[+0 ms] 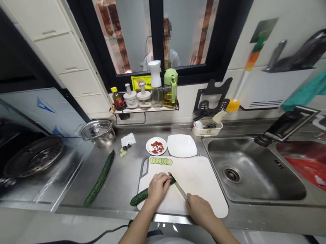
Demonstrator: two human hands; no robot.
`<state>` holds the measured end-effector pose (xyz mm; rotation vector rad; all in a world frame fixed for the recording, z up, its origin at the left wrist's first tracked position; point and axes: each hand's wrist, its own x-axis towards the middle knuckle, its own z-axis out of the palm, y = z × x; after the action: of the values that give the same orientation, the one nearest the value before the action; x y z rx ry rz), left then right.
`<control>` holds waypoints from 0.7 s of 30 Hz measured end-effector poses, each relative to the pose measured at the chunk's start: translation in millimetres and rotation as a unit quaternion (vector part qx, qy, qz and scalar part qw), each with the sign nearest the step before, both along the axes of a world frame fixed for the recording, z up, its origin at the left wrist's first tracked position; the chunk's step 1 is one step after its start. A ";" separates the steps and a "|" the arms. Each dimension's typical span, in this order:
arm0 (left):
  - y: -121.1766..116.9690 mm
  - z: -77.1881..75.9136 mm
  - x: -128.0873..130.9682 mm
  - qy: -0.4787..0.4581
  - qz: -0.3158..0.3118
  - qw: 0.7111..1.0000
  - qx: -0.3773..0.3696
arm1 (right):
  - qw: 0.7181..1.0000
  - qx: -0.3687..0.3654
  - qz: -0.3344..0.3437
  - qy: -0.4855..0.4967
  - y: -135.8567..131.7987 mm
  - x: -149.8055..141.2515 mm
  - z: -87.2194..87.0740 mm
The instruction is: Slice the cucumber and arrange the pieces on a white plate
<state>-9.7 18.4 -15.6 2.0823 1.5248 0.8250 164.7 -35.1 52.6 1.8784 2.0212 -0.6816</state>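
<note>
On a white cutting board [206, 183] lies a dark green cucumber [140, 197]. My left hand [158, 188] is closed over it, fingers curled near its right end. My right hand [200, 209] grips a knife [179, 186], whose handle is hidden in the fist; the blade points up and left to the cucumber's cut end. Whether the edge is in the cucumber, I cannot tell. Overlapping cucumber slices [161, 161] form a row along the board's upper left. Behind the board stand a plate of chopped red pieces [157, 146] and a square white plate [182, 145].
Another whole cucumber [100, 178] lies on the steel counter at left, near a lidded pot [98, 132]. Cucumber scraps [123, 151] sit by a white tissue [128, 139]. A sink [255, 170] is at right. Bottles fill a wall shelf [147, 109] under the window, where a person shows.
</note>
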 end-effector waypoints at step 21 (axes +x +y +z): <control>0.3 -19.2 -5.8 0.011 -0.018 1.000 0.002 | 0.999 0.038 -0.014 0.005 -10.7 -1.0 -3.9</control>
<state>-15.5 18.7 -34.8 2.1222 1.4941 0.7957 163.7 -45.8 48.6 1.9520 2.0575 -0.6302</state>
